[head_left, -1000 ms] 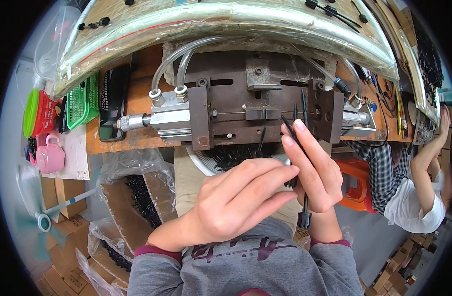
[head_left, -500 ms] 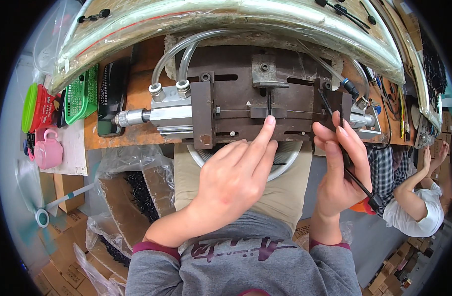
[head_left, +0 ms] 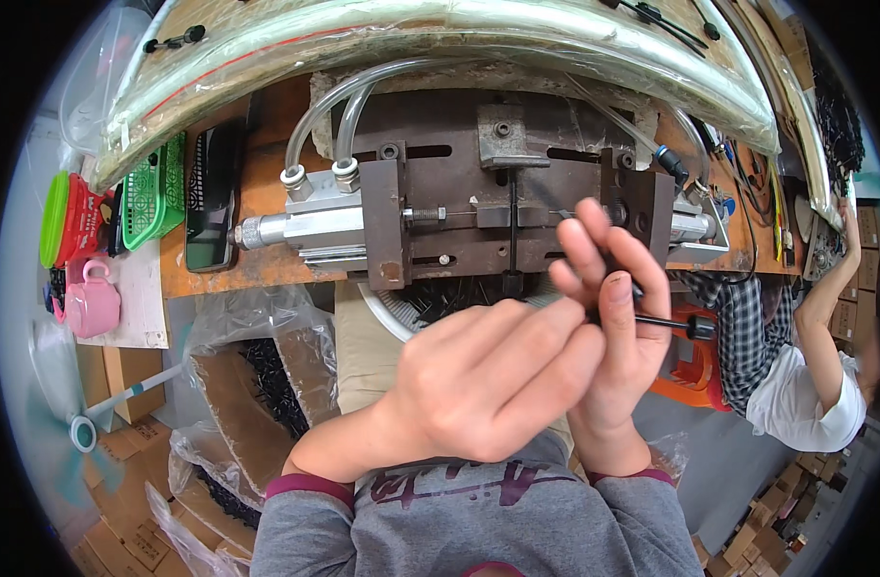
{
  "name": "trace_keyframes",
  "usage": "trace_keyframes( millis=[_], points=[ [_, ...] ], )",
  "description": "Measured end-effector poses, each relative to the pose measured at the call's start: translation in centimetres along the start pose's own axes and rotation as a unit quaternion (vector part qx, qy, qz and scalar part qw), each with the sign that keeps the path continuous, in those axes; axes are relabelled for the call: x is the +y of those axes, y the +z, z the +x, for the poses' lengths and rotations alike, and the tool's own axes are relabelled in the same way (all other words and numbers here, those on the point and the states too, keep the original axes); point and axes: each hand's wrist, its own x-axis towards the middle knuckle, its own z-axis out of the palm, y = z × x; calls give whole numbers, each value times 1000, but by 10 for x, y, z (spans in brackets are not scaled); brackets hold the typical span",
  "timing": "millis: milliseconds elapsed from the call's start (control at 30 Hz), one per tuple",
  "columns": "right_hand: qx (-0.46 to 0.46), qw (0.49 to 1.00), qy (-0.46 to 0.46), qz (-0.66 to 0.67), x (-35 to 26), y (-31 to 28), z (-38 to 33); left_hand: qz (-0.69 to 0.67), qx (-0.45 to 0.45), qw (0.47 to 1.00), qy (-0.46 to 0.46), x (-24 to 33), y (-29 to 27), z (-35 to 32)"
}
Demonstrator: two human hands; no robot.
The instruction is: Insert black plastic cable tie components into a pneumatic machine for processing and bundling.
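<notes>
A dark metal fixture (head_left: pixel 449 183) stands on the bench. Across its central block lies a thin black rod (head_left: pixel 514 216), its knobbed end towards me over the front edge. To the right of it, my two hands meet. My right hand (head_left: pixel 618 356) is partly curled around another black rod (head_left: pixel 659 320) with a thick cap at its right end; a blurred dark length also shows by its fingers. My left hand (head_left: pixel 497 375) is closed, back up, its fingertips at the inner end of that rod. Its grip is partly hidden behind the knuckles.
Silver air cylinders (head_left: pixel 329 229) with clear hoses flank the fixture. A phone (head_left: pixel 214 197), green basket (head_left: pixel 156 192) and pink cup (head_left: pixel 94 298) are at the left. Boxes of black parts (head_left: pixel 267 385) stand below. A co-worker in a white shirt (head_left: pixel 805 399) sits at the right.
My left hand has left the fixture's middle and moved right to my right hand, which has come inward and turned the rod nearly level. The left cylinder's bolt tip reaches farther inward.
</notes>
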Motion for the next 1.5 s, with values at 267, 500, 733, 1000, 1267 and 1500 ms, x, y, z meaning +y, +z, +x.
trace_keyframes(
  millis=[267,500,733,1000,1267,1500],
  points=[
    [-32,997,-21,-61,0,-2,3,-68,-42,995,-51,-6,-6,-9],
    [-58,998,31,-3,6,4,1,-91,23,993,-70,-9,10,-11],
    [-44,996,31,-66,-6,0,10,-137,-10,981,-137,-2,-2,-15],
    [25,974,-79,-212,-18,-10,18,-14,-73,990,-119,-3,-15,-10],
    [40,964,-67,-255,-25,-18,7,153,-137,976,-67,-18,0,-10],
    [42,961,-51,-267,-22,-20,1,147,-140,975,-93,-14,-3,-10]
  ],
)
